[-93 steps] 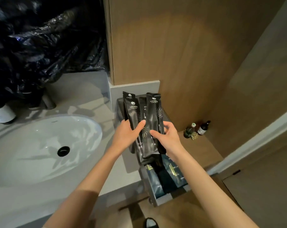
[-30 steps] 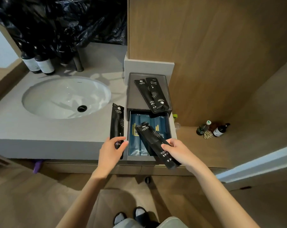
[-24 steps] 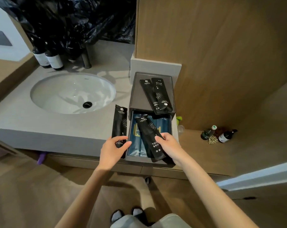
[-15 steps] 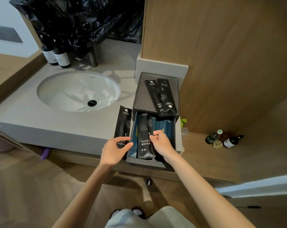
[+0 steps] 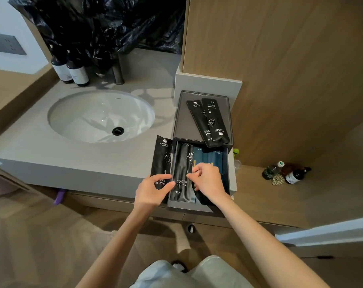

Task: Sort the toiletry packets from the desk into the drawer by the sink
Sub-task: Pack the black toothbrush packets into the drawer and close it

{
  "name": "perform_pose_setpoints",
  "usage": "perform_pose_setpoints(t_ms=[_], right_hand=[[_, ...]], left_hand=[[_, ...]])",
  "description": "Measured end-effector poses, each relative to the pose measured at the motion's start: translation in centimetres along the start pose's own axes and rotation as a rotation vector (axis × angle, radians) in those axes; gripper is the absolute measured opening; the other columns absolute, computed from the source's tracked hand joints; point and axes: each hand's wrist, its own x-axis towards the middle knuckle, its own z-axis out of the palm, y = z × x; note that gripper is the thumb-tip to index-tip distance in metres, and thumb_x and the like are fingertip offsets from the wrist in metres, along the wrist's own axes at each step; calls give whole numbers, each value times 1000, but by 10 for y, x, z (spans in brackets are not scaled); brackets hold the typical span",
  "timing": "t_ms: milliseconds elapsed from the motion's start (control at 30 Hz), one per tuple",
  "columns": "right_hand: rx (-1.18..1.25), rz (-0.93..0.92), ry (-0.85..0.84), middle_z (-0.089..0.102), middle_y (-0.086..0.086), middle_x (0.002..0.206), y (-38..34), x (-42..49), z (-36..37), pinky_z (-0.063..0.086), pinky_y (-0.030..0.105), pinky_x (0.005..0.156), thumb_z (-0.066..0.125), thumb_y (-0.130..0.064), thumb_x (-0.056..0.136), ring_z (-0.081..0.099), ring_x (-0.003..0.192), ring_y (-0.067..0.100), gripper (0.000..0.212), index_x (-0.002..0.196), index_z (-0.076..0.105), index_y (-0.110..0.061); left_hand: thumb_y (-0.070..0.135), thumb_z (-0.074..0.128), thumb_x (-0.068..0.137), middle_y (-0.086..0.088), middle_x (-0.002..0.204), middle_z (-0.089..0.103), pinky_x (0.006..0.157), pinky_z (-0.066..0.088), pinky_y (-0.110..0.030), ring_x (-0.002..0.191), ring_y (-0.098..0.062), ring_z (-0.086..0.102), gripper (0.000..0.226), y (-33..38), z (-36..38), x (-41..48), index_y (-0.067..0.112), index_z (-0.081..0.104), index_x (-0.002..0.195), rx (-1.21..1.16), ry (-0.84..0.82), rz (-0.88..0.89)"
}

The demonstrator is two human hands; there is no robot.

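1. Left of the open drawer (image 5: 199, 206), the sink (image 5: 101, 115) sits in the grey counter (image 5: 31, 146), with two dark bottles (image 5: 70, 69) at its far corner.
2. Just left of the drawer, a person's left hand (image 5: 150, 191) grasps the near end of one black toothbrush packet (image 5: 162, 159), which lies on the counter edge touching the drawer's left wall; it is not yet inside.
3. In the drawer itself, a second black packet (image 5: 182, 173) lies lengthwise against the left wall, beside blue packets (image 5: 211, 159) already stowed there.
4. The right hand (image 5: 207, 179) reaches into the drawer, fingers curled and pinching at that packet's right edge, apparently nudging it straight; a firm grip cannot be confirmed.
5. Behind the drawer, on the grey box lid (image 5: 184, 121) above it, two more black packets (image 5: 209, 121) lie crossed and untouched.
6. Judged from this, the sorting is partway: one black packet is in, one is in hand, two wait on the lid.
7. Right of the drawer, small bottles (image 5: 286, 173) stand on a low wooden shelf (image 5: 259, 200), and both forearms stretch forward from the near edge.
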Motion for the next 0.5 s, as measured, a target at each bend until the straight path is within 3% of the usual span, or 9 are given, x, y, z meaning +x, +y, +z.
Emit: perform_pose_setpoints(t_ms=[100, 167, 233, 333, 500], right_hand=[[-184, -178, 19, 61, -3, 98, 6, 1, -10, 47, 30, 86, 80, -28, 74, 56, 87, 12, 48, 116, 57, -19], [-250, -312, -139, 49, -2, 134, 10, 1, -18, 36, 33, 108, 81, -34, 72, 43, 123, 15, 74, 137, 47, -23], [-347, -367, -281, 27, -3, 156, 15, -1, -20, 18, 37, 118, 80, -40, 70, 19, 145, 16, 95, 149, 30, -24], [-450, -365, -395, 3, -3, 162, 21, -1, -14, 11, 40, 120, 78, -45, 70, -4, 149, 14, 108, 153, 12, -25], [-483, -366, -395, -4, 0, 162, 19, 1, -6, 6, 34, 119, 78, -42, 71, -7, 148, 15, 112, 154, 4, -25]], left_hand=[[43, 68, 81, 8, 120, 66, 101, 45, -36, 116, -11, 57, 27, 0, -1, 1, 36, 69, 106, -3, -8, 0], [43, 68, 81, 6, 120, 66, 100, 45, -35, 115, -12, 57, 27, 1, 0, 0, 36, 69, 107, 6, -6, -4], [43, 67, 82, 4, 121, 65, 98, 44, -33, 114, -13, 57, 28, 3, 0, 0, 34, 68, 109, 17, -1, -5], [40, 67, 83, 4, 122, 64, 98, 44, -33, 115, -14, 56, 29, 5, 0, -2, 32, 68, 111, 22, -2, -6], [39, 67, 83, 5, 122, 63, 99, 42, -31, 116, -13, 56, 29, 8, -1, -2, 33, 68, 112, 20, -7, -1]])
